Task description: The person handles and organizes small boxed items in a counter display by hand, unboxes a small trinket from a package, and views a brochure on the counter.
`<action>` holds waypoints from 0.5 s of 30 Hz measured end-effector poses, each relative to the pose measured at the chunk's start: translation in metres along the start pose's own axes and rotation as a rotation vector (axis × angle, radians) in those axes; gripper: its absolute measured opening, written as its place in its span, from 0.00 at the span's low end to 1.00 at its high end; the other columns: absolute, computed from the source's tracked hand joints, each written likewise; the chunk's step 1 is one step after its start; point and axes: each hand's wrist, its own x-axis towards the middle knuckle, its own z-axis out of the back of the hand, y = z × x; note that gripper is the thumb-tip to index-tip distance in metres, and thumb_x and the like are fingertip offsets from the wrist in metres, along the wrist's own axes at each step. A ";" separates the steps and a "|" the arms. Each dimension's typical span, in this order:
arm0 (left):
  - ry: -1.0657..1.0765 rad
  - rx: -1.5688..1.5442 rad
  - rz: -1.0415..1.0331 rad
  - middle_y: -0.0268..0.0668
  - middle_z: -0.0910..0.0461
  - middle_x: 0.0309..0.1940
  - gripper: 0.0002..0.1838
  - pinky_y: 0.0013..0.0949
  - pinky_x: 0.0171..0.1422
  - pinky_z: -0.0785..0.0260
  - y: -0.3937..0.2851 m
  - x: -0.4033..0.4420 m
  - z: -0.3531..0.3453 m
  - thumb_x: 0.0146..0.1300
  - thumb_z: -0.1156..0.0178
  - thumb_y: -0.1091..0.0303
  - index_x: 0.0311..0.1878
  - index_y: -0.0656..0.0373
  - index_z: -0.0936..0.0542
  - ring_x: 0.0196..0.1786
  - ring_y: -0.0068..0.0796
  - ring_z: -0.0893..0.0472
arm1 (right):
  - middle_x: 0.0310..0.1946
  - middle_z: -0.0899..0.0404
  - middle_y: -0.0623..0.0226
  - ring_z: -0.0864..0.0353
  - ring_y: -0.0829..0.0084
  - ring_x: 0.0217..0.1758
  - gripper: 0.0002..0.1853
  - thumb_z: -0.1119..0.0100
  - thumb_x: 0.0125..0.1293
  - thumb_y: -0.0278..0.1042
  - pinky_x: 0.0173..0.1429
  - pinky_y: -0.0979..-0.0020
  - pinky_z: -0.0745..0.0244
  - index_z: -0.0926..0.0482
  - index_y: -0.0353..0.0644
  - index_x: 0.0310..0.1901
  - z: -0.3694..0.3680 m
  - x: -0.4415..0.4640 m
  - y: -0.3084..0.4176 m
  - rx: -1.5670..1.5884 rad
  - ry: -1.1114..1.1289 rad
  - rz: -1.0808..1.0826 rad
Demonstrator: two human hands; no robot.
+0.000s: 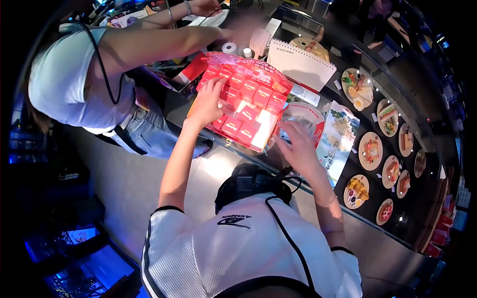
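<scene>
A red display box (271,79) stands on the counter, filled with rows of small red boxes (247,92). My left hand (206,103) reaches over its left side, fingers stretched apart over the small boxes; whether the fingertips touch one is unclear. Beside the front right corner of the display box is my right hand (299,149), its fingers slightly bent and thumb apart, with nothing visibly held. Just beyond that hand lies a clear-and-red package (310,116), partly hidden by the fingers.
A spiral-bound stand calendar (303,62) and an illustrated booklet (338,139) sit near the display box. Plates of food (370,151) fill the dark counter at right. A person in a white shirt (64,92) reaches across from the left; another person (355,22) is behind the counter.
</scene>
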 end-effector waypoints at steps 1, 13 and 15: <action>-0.033 -0.074 0.022 0.47 0.37 0.60 0.40 0.44 0.66 0.41 0.002 -0.001 0.003 0.43 0.33 0.60 0.63 0.59 0.36 0.65 0.51 0.39 | 0.44 0.25 0.57 0.27 0.56 0.50 0.15 0.41 0.57 0.31 0.56 0.60 0.33 0.26 0.37 0.46 -0.001 0.006 -0.001 -0.017 0.039 0.020; -0.153 0.088 0.169 0.54 0.54 0.70 0.52 0.54 0.74 0.62 0.011 0.009 -0.052 0.42 0.30 0.49 0.67 0.66 0.44 0.73 0.56 0.58 | 0.49 0.27 0.61 0.28 0.62 0.56 0.16 0.46 0.52 0.25 0.57 0.63 0.33 0.26 0.40 0.45 -0.095 0.081 -0.028 -0.417 0.488 0.374; -0.107 0.071 0.154 0.54 0.55 0.70 0.50 0.53 0.74 0.61 0.012 0.009 -0.047 0.44 0.30 0.48 0.66 0.66 0.41 0.72 0.58 0.58 | 0.49 0.27 0.60 0.27 0.62 0.55 0.15 0.46 0.54 0.26 0.56 0.63 0.32 0.26 0.40 0.45 -0.100 0.083 -0.030 -0.465 0.454 0.401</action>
